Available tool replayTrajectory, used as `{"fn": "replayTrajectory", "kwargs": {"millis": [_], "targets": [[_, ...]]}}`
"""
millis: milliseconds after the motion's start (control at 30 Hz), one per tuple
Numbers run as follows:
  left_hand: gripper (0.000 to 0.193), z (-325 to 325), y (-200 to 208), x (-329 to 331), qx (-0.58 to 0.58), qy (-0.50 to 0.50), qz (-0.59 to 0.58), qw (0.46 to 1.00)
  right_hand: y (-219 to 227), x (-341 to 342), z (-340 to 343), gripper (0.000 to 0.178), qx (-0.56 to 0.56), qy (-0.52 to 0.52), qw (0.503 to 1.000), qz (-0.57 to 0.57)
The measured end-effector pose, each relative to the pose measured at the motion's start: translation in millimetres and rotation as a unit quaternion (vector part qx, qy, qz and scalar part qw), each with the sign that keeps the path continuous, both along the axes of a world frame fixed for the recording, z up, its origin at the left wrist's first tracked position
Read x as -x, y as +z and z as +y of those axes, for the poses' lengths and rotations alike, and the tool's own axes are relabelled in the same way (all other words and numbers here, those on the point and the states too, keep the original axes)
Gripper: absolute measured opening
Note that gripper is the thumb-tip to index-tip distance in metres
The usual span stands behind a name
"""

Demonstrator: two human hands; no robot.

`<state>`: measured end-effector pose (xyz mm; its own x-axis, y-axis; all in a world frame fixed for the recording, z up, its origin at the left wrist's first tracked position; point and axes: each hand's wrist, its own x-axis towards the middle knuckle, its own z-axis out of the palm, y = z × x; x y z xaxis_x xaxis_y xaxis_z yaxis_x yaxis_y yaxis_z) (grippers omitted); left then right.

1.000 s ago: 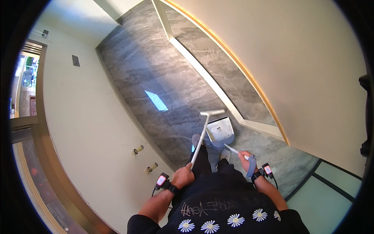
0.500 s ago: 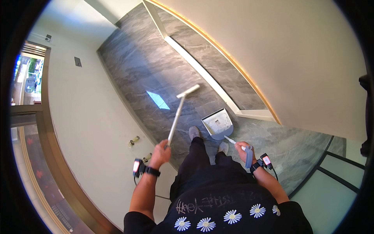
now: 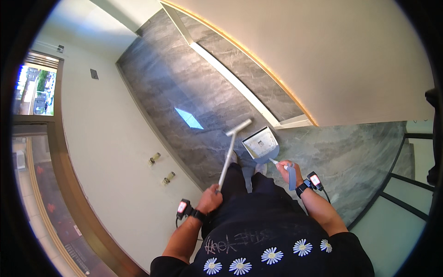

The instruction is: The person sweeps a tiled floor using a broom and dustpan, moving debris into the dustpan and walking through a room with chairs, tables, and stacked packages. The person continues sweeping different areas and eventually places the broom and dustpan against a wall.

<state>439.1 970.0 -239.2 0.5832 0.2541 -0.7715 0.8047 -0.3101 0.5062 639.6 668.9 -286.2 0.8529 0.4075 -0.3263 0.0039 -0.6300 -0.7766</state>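
Note:
My left hand [image 3: 210, 200] is closed around the upper handle of a white broom [image 3: 229, 157] with a narrow, T-shaped head. The broom's handle slants away from me, and its head is at the grey floor just left of and beyond the dustpan. My right hand [image 3: 290, 173] grips the handle of a white and grey dustpan [image 3: 260, 142]. The pan's open edge faces away from me, toward the broom head's side. A few small specks show inside the pan. My shoes are partly hidden behind the tools and my legs.
A white low frame [image 3: 235, 83] runs along the floor below a large pale panel [image 3: 350, 60] on the right. On the left stands a white wall [image 3: 106, 138] with pipe fittings [image 3: 169, 178] and a window [image 3: 34, 90]. A dark-framed glass panel [image 3: 401, 217] is at lower right.
The broom head has moved right and nearer, closer to the dustpan. My left hand has shifted right and toward my body. The dustpan stays nearly in place in my right hand.

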Motion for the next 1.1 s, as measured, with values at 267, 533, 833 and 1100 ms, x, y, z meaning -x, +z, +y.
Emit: {"fn": "replayTrajectory", "kwargs": {"millis": [267,533,833,1100], "targets": [[0.046,40.4,51.7,-12.7,0.129,0.005,0.027,0.991,2.6,7.7,0.5,0.018,0.009,-0.053,0.998,0.037],[0.039,120.2,-13.4,-78.1,-0.037,-0.004,-0.069,0.997,-16.5,26.5,1.2,0.016,-0.002,-0.09,0.996,0.027],[0.033,20.8,-70.1,-76.4,-0.091,-0.1,0.027,0.99,-22.5,75.4,-61.2,0.017,0.018,-0.118,0.993,0.007],[0.042,-118.5,14.7,26.7,0.044,-0.18,-0.027,0.982,11.0,68.5,-150.0,0.017,0.009,-0.073,0.997,0.026]]}}
